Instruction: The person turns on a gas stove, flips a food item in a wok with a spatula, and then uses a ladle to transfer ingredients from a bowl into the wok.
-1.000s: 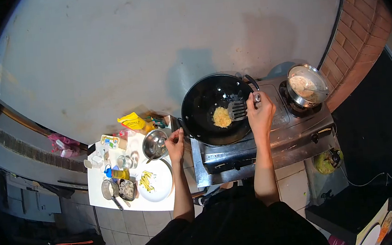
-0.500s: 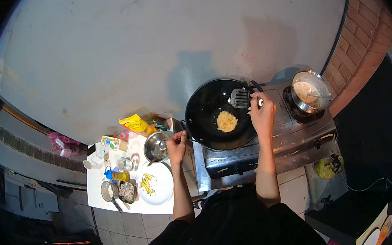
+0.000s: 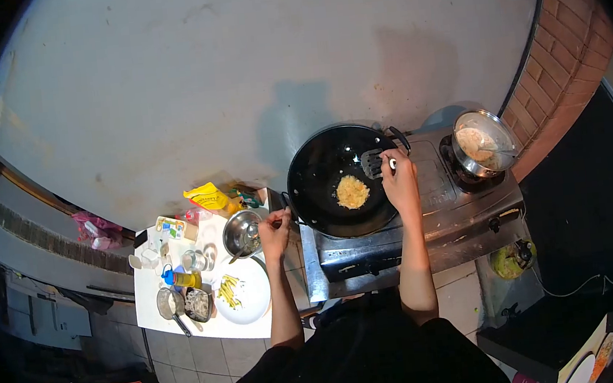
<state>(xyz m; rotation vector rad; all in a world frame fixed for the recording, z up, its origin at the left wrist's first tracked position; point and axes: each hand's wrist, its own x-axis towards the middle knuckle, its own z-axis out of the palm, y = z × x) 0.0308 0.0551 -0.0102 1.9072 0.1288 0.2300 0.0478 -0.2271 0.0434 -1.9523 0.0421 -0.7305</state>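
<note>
My right hand [image 3: 402,183] is closed around the handle of a dark slotted spatula [image 3: 372,164], its blade over the right side of a black wok [image 3: 318,161]. A golden, lumpy patty [image 3: 352,192] lies in the wok, left of and below the blade. At the wok's left edge, my left hand [image 3: 275,236] has its fingers closed at the side handle [image 3: 287,199]. Just left of that hand stands a steel bowl [image 3: 230,234] with a spoon-like utensil in it.
A pot of pale mixture [image 3: 473,140] sits on the right burner of the steel stove [image 3: 425,214]. On the white table [image 3: 155,278] are a plate of yellow strips [image 3: 247,310], an oil bottle [image 3: 186,278], a yellow bag [image 3: 208,197] and small containers. Behind rises a wall [image 3: 237,66].
My right hand has shifted slightly left and up, bringing the spatula blade a little lower and nearer the patty. My left hand stays at the wok handle. The view has moved slightly.
</note>
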